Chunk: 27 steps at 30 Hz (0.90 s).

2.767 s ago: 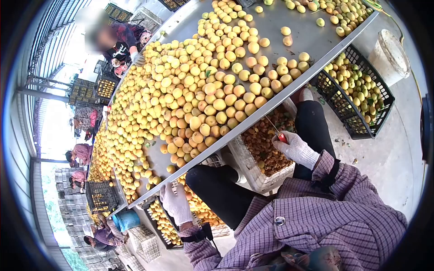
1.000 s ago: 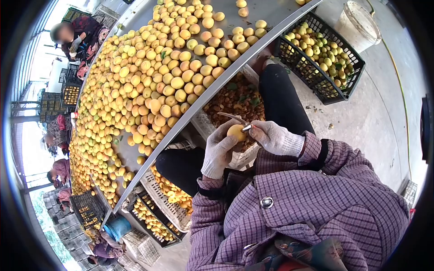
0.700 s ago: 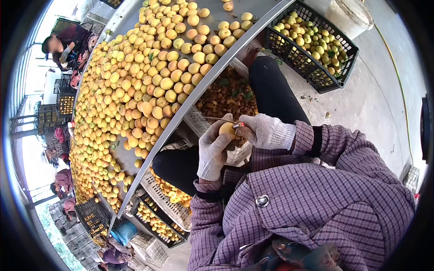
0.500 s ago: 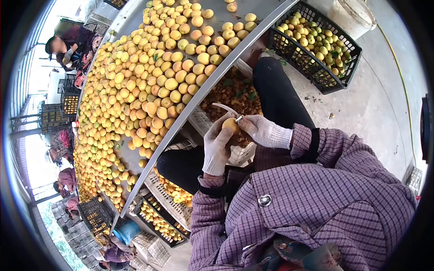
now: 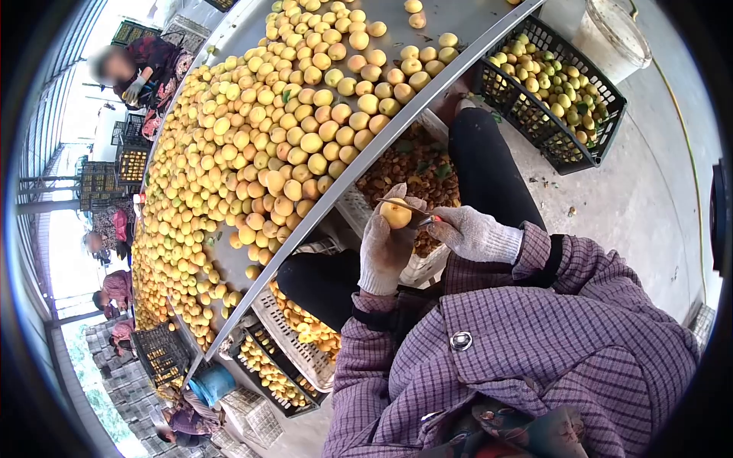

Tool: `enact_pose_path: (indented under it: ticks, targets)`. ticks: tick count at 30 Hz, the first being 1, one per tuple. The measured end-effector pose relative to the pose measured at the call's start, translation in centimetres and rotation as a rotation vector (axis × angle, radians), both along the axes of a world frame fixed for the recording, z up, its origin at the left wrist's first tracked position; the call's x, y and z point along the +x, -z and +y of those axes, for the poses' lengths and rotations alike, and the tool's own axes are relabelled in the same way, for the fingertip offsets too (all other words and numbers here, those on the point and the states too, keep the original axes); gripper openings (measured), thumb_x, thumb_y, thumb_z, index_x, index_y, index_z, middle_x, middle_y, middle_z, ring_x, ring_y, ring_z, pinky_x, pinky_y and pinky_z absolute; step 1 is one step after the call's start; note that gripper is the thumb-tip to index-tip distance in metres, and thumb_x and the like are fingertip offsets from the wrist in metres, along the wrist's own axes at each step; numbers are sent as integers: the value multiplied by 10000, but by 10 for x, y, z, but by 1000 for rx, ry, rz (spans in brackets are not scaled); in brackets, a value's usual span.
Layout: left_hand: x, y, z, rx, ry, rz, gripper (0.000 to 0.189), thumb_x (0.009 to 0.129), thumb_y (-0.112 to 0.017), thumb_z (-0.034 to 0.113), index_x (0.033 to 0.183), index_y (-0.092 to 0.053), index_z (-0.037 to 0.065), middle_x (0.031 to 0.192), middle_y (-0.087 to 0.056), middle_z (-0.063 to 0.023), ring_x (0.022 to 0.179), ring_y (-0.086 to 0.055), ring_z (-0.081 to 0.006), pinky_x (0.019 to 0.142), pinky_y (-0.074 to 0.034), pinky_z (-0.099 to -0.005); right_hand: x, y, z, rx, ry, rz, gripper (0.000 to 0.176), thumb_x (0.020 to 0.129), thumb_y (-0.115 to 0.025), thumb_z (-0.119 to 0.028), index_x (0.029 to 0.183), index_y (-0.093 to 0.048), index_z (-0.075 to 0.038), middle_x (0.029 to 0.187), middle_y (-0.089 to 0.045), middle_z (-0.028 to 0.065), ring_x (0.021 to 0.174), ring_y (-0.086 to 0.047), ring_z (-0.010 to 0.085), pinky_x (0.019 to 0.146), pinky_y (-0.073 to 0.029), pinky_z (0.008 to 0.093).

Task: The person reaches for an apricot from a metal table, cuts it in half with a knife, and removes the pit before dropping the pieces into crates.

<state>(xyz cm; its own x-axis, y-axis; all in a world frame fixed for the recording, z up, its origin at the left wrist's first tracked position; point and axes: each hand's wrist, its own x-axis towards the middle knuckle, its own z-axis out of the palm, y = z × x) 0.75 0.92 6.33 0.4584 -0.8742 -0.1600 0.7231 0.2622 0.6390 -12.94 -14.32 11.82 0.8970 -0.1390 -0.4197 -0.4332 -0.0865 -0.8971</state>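
Note:
My left hand (image 5: 384, 256), in a pale, stained knit glove, is closed around a yellow apricot (image 5: 394, 216). A small knife with a dark blade (image 5: 405, 205) and a reddish handle is gripped in my right hand (image 5: 482, 235), gloved the same way. Its blade lies across the upper side of the apricot. Both hands are above a crate (image 5: 356, 211) between my knees, which holds brownish pits and scraps (image 5: 408, 169). Beside my left forearm, a pale crate (image 5: 276, 324) contains opened orange apricot pieces (image 5: 309, 324).
A metal-edged table (image 5: 336, 195) spread with many apricots (image 5: 252, 145) runs along my left. A black crate of greenish-yellow fruit (image 5: 550, 91) and a white bucket (image 5: 611, 42) stand at upper right. Several people sit beyond the table, including one person (image 5: 149, 72) at upper left.
The knife has turned: its curved blade pointed up off the apricot before and now lies across it. My left hand has opened out slightly beneath the fruit. The whole view has shifted a little.

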Motion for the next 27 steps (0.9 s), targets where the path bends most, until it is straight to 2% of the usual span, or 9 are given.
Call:
enact_pose_path:
  ticks: [3, 6, 14, 16, 18, 21, 24, 26, 27]
  targets:
    - [-2, 2, -3, -36, 25, 5, 764, 912, -672, 486, 1448, -419, 3, 1221, -630, -141, 1179, -584, -294, 1070, -422, -431, -2, 1, 3, -54, -7, 17, 324, 1047, -520, -345, 1093, -627, -43, 878, -693, 130, 827, -697, 223, 757, -534, 351]
    - [-9, -6, -2, -12, -7, 76, 845, 841, -776, 472, 1419, -434, -41, 1215, -628, -156, 1171, -593, -282, 1071, -436, -429, -1, 11, 4, -74, -28, -55, 358, 1050, -504, -374, 1127, -628, -47, 880, -693, 130, 806, -695, 246, 743, -534, 356]
    - [2, -28, 0, 135, 77, -86, 844, 815, -819, 414, 1417, -440, -39, 1209, -617, -145, 1148, -603, -246, 1023, -482, -363, 11, 9, -2, -166, -166, 16, 434, 1050, -469, -405, 1183, -581, -7, 889, -696, 146, 820, -709, 269, 708, -549, 362]
    - [8, -21, -2, 190, 17, -107, 809, 827, -812, 395, 1421, -449, -16, 1198, -622, -131, 1125, -615, -250, 998, -496, -364, 16, 10, 1, -201, -113, -48, 423, 1044, -482, -395, 1162, -582, -1, 924, -697, 174, 860, -712, 308, 713, -556, 377]
    - [-7, -14, -15, 39, -58, 69, 671, 924, -674, 488, 1374, -496, 22, 1137, -621, -89, 1125, -571, -262, 1062, -424, -417, 14, 11, 6, -145, -14, 1, 442, 1030, -488, -427, 1138, -588, -11, 948, -690, 207, 873, -699, 365, 744, -553, 430]
    - [-20, -3, -30, -9, -133, 229, 649, 970, -575, 536, 1351, -499, 16, 1097, -631, -100, 1090, -580, -270, 1013, -448, -438, 14, 36, 18, -229, 53, 36, 457, 1024, -480, -456, 1176, -588, -38, 946, -690, 209, 894, -697, 374, 762, -549, 454]
    - [-20, -2, -31, 27, -73, 179, 679, 967, -548, 585, 1344, -510, 22, 1109, -616, -82, 1065, -582, -250, 979, -458, -413, 22, 20, 2, -286, -33, 89, 478, 1022, -460, -442, 1188, -620, -23, 998, -689, 231, 951, -691, 376, 791, -555, 456]
    - [2, 5, -18, 240, 2, -60, 630, 965, -594, 532, 1334, -524, 26, 1148, -611, -78, 1133, -560, -229, 1050, -425, -407, 29, 27, -11, -262, -87, 39, 480, 1020, -471, -434, 1161, -629, -4, 1010, -691, 228, 957, -689, 379, 791, -561, 445]
    - [7, 2, -16, 232, 4, -50, 585, 979, -604, 473, 1342, -524, 22, 1165, -614, -78, 1122, -580, -213, 1020, -456, -393, 28, 25, -15, -270, -123, -9, 470, 1025, -473, -425, 1156, -613, 5, 1002, -693, 221, 947, -690, 379, 778, -562, 437]
